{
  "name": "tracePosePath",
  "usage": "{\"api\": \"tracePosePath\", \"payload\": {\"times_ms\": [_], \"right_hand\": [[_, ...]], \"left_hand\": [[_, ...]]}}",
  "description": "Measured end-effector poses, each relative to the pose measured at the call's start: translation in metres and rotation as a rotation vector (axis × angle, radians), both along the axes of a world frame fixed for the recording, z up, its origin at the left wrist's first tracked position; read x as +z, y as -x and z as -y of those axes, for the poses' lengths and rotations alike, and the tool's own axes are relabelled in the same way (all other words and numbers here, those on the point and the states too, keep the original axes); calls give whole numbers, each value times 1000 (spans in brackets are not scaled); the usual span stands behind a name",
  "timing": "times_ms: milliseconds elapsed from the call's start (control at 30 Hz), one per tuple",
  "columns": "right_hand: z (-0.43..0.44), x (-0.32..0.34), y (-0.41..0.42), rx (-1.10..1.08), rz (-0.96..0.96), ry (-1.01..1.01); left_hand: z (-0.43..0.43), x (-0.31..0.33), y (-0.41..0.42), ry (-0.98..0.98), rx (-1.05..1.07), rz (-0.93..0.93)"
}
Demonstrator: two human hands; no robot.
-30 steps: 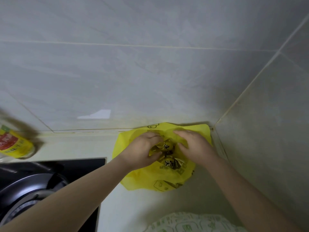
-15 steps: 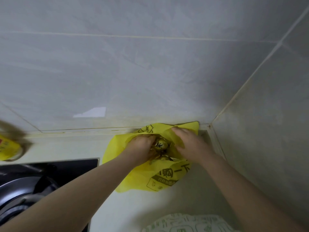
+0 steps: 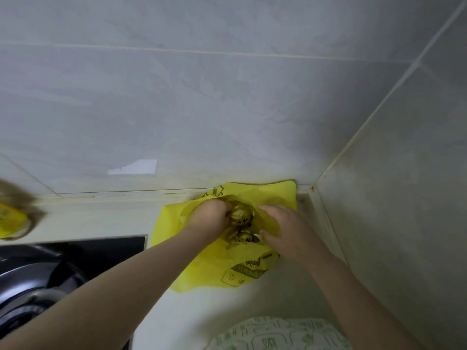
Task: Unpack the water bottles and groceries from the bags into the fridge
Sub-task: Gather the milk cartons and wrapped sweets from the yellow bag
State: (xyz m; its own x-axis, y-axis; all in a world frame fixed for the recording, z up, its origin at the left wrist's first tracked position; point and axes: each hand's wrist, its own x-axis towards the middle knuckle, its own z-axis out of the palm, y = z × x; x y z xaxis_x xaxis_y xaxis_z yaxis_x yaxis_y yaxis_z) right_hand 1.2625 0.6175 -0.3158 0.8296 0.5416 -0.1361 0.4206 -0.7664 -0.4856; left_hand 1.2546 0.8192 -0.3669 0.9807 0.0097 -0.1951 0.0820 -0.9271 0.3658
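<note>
A yellow plastic bag [image 3: 207, 269] with dark print lies on the pale countertop in the corner of the tiled walls. Its mouth is spread and two gold-wrapped round packets show inside, an upper gold packet [image 3: 242, 213] and a lower gold packet [image 3: 244, 239]. My left hand [image 3: 210, 216] reaches into the bag and its fingers curl around the upper packet. My right hand [image 3: 285, 231] rests on the bag's right side with fingers fairly straight, holding the plastic back.
A black hob [image 3: 83, 251] with a dark pan [image 3: 27, 291] lies at the left. A yellow-labelled bottle [image 3: 10, 221] stands blurred at the far left edge. A white bag with green print [image 3: 278, 334] sits at the bottom. Tiled walls [image 3: 394, 223] close the back and right.
The bag's mouth has spread wider and both gold packets now show. My left hand has closed around the upper one. The view has shifted slightly.
</note>
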Motion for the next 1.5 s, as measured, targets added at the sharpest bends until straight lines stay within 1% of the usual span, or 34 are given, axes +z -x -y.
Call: {"api": "tracePosePath", "payload": {"times_ms": [133, 267, 333, 467, 533, 600, 633, 700, 800, 867, 933, 1100, 1300, 1500], "right_hand": [[3, 3, 14, -35, -31, -22], [2, 5, 28, -92, -82, -20], [1, 5, 35, -89, -93, 11], [0, -1, 52, -51, -129, 36], [-1, -4, 58, -9, -119, 115], [-3, -4, 64, 88, -100, 263], [-4, -3, 67, 118, -99, 307], [-5, -3, 71, 120, -105, 314], [-4, -1, 70, 72, -80, 241], [-5, 1, 66, 18, -1, 170], [-7, 4, 59, -35, 59, 147], [-16, -7, 39, -60, 95, 222], [-22, -25, 33, 1, 86, 364], [-30, -37, 34, 40, 67, 391]], "left_hand": [[-3, 27, 17, 156, 87, 100], [-4, 55, 45, 342, 201, 240], [-4, 62, 57, 391, 234, 262], [-7, 68, 78, 423, 313, 294], [-11, 68, 88, 449, 376, 292], [-14, 67, 95, 481, 421, 286], [-14, 67, 98, 489, 431, 282], [-16, 66, 103, 484, 439, 272], [-19, 63, 106, 476, 456, 266], [-21, 61, 108, 485, 463, 256], [-21, 58, 110, 488, 458, 242], [-20, 46, 118, 433, 419, 176], [-22, 39, 130, 407, 356, 85], [-24, 40, 134, 399, 324, 58]]}}
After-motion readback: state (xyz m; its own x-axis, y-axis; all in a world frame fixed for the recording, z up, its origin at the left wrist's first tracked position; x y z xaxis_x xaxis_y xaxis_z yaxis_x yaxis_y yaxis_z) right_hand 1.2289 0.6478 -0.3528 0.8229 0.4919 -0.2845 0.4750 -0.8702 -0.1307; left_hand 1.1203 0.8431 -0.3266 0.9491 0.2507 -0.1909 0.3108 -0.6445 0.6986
